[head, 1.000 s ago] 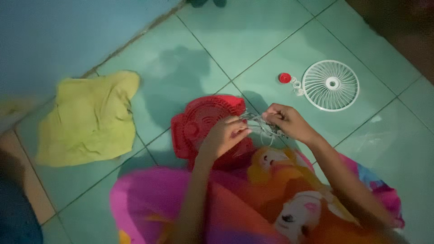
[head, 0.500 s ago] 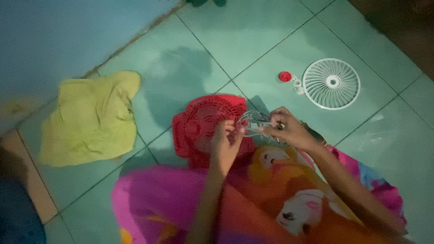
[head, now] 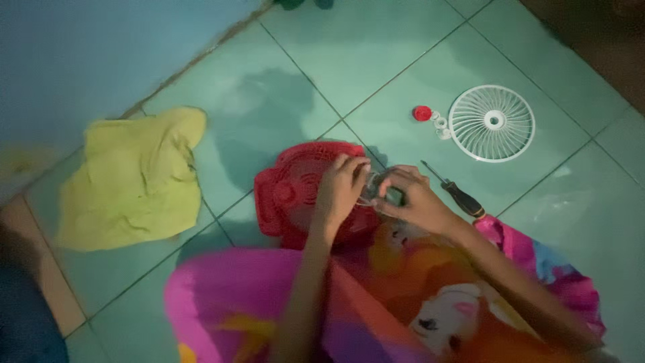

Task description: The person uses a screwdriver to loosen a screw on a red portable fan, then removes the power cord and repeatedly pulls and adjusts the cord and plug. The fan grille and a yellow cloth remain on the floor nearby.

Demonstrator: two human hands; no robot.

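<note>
A small red fan body (head: 295, 191) lies on the green tiled floor, just in front of my lap. My left hand (head: 339, 191) rests over its right side, fingers curled. My right hand (head: 413, 198) is beside it, and both hands pinch a small clear plastic part (head: 371, 188) between them. A screwdriver (head: 457, 193) with a dark handle lies on the floor right next to my right hand. Brightly printed pink and orange cloth (head: 403, 302) covers my lap under both forearms.
A white round fan grille (head: 492, 123) lies on the tiles at the upper right, with a red cap (head: 421, 113) and small white bits (head: 440, 124) beside it. A crumpled yellow cloth (head: 134, 178) lies at the left near the wall.
My hands have drawn closer together over the red fan's right side, still holding the clear part. The screwdriver has come into sight on the floor beside my right hand.
</note>
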